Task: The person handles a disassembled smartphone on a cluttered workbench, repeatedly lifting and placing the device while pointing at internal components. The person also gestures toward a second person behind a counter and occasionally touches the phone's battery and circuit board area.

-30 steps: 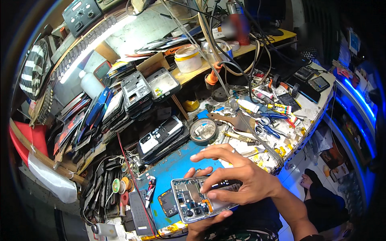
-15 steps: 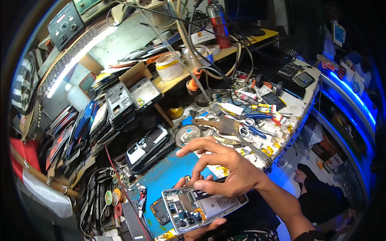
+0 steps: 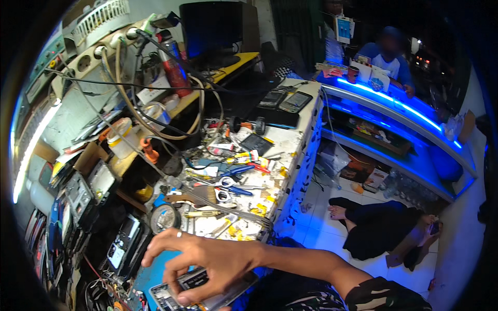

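Note:
At the lower edge lies an opened smartphone (image 3: 236, 285), its back cover off and its battery and inner parts showing, cut off in part by the picture's edge. Over its near-left end hovers my right hand (image 3: 212, 262), a ring on one finger. The thumb and a bent finger come together in a pinch close to the phone's inner parts, while the index finger is raised. Whatever sits between the tips is too small to make out. Only a sliver of my left hand (image 3: 226, 308) shows under the phone; its fingers are mostly hidden. A blue mat (image 3: 165, 257) shows beside the phone.
Scissors (image 3: 224, 189), pliers (image 3: 238, 170), a brush (image 3: 194, 196) and glue tubes crowd the bench beyond my hand. Stacked phone parts (image 3: 127, 249) stand at left. Cables hang above. On the right, a seated person (image 3: 384, 223) is on the floor; another person (image 3: 386, 57) stands behind the lit counter.
The view has swung to the right, so the phone and my hands sit lower and further left in the picture. My left hand has nearly left the view; the right stays over the phone.

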### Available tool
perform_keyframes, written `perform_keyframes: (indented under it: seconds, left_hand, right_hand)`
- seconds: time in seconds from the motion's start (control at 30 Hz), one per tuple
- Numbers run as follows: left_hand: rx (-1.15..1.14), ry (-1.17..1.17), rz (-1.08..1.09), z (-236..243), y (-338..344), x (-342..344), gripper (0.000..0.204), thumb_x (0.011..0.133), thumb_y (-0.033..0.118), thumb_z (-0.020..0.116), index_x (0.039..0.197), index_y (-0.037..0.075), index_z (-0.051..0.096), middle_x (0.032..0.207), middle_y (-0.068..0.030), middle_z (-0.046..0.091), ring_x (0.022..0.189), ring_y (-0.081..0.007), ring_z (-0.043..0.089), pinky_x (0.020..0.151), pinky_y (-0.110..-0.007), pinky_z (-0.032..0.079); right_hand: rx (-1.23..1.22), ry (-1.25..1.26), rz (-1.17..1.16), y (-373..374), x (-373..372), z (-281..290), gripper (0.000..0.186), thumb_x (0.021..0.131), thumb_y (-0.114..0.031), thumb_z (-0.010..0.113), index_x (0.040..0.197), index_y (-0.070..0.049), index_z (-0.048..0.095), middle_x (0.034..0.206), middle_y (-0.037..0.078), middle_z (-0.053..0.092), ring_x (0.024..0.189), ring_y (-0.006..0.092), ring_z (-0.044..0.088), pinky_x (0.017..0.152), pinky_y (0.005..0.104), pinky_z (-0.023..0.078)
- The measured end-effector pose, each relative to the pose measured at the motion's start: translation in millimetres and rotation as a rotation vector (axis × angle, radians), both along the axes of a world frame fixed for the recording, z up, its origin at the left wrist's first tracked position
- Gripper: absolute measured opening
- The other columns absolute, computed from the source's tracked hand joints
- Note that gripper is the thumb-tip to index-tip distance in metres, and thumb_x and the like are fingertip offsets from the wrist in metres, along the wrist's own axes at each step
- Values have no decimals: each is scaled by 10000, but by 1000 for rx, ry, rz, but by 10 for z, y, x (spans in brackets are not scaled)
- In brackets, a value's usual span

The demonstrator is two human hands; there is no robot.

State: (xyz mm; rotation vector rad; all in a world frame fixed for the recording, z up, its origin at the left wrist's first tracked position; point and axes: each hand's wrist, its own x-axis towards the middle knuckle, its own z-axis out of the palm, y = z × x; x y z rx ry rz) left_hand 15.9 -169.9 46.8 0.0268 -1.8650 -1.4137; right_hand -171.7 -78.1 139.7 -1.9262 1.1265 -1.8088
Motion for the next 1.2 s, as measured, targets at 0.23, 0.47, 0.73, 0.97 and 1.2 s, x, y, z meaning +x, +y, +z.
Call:
perform_keyframes:
  seconds: [0.23, 0.47, 0.73, 0.97, 1.2]
  left_hand:
    - [137, -5, 9, 76, 125, -81, 1260, 630, 547, 904, 1522, -32, 229, 1444, -197, 415, 1273, -300, 501, 1060, -449, 435]
    - [324, -6, 34, 231, 236, -175, 1261, 631, 526, 911, 1525, -33, 219, 1442, -203, 419, 1256, -296, 516, 1058, -456, 443]
    - [297, 72, 119, 238, 189, -228, 1024, 758, 415, 838, 1492, -43, 291, 1411, -246, 482, 1255, -375, 528, 1043, -468, 456]
    - [362, 124, 251, 53, 155, -243, 627, 893, 361, 716, 1364, 15, 491, 1218, -212, 589, 1118, -346, 567, 956, -463, 486]
    - [342, 39, 271, -143, -9, -316, 640, 890, 349, 720, 1375, 11, 474, 1234, -215, 579, 1127, -345, 565, 962, -463, 484]
  right_hand:
    - [96, 62, 40, 5, -48, -32, 174, 844, -226, 783, 879, -85, 686, 1422, 127, 459, 1392, 333, 349, 965, 408, 508]
    - [151, 101, 40, -76, -10, -111, 185, 869, -248, 770, 929, -97, 681, 1446, 128, 469, 1373, 324, 404, 1081, 460, 405]
    - [70, -352, 26, -3, -152, -446, 296, 994, -338, 634, 1001, -42, 647, 1281, 157, 596, 1236, 242, 554, 1074, 418, 417]
    - [111, -411, -137, 84, -109, -742, 569, 1057, -525, 388, 1018, 10, 577, 1089, 119, 599, 1092, 228, 562, 996, 370, 408]
    - [155, -274, -204, 34, -94, -731, 695, 1028, -647, 320, 1050, -2, 576, 1054, 120, 620, 988, 223, 595, 909, 381, 460]
